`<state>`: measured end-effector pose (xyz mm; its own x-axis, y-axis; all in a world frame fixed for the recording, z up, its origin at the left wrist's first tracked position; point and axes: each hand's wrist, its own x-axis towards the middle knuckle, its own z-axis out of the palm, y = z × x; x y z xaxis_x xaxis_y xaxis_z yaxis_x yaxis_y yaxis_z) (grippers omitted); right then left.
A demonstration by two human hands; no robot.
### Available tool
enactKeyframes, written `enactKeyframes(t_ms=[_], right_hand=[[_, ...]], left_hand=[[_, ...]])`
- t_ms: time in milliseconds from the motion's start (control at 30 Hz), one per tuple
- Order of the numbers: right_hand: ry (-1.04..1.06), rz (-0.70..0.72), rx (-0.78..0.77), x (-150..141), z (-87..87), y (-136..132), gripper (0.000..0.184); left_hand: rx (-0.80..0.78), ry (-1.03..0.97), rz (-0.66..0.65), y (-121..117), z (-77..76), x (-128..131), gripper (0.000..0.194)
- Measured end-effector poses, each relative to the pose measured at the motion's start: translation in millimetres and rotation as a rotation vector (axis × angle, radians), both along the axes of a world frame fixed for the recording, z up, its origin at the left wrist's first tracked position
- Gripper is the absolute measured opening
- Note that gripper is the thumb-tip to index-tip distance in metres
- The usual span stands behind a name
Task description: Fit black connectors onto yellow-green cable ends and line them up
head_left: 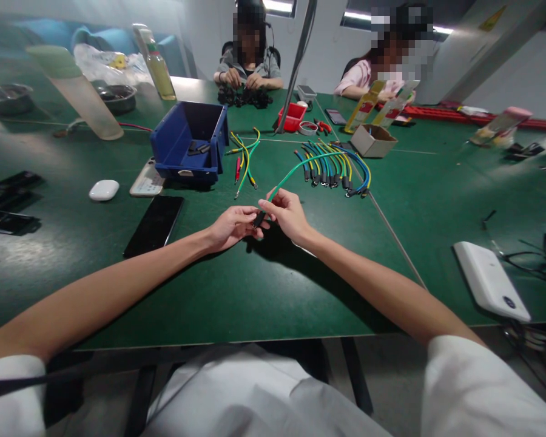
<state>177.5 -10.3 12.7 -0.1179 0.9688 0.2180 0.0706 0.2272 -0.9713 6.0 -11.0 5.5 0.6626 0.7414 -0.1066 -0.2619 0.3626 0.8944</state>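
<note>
My left hand [230, 226] and my right hand [287, 213] meet above the green table [255, 291], fingertips together on the near end of a green wire [300, 168]. A small black piece [258, 219] sits on that end, pinched between both hands. The wire arcs up and away to the right, toward a fanned bundle of blue, green and yellow wires [337, 167] with black ends. A few loose yellow, green and red wires [244, 158] lie left of that, beside a blue plastic bin [188, 142] holding small black parts.
A black phone [155, 224], a second phone [146, 179] and a white case [104, 190] lie at left. A white power bank [490, 280] and glasses [534, 261] sit at right. A cardboard box [373, 140], red tray [292, 116] and bottles [157, 60] stand farther back; two people work opposite.
</note>
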Motion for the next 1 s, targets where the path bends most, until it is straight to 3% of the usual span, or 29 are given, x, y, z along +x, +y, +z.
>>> enactKeyframes(t_ms=[333, 533, 1000], right_hand=[[0.018, 0.115, -0.074, 1.4, 7.2, 0.5, 0.026], [-0.086, 0.227, -0.133, 6.4, 19.9, 3.7, 0.017], [-0.29, 0.018, -0.007, 8.5, 0.0, 5.6, 0.045]], left_hand=[[-0.006, -0.004, 0.018, 1.7, -1.6, 0.2, 0.024], [0.005, 0.015, 0.117, -1.3, -1.9, 2.1, 0.026], [0.248, 0.267, 0.353, -3.4, -8.0, 7.5, 0.031]])
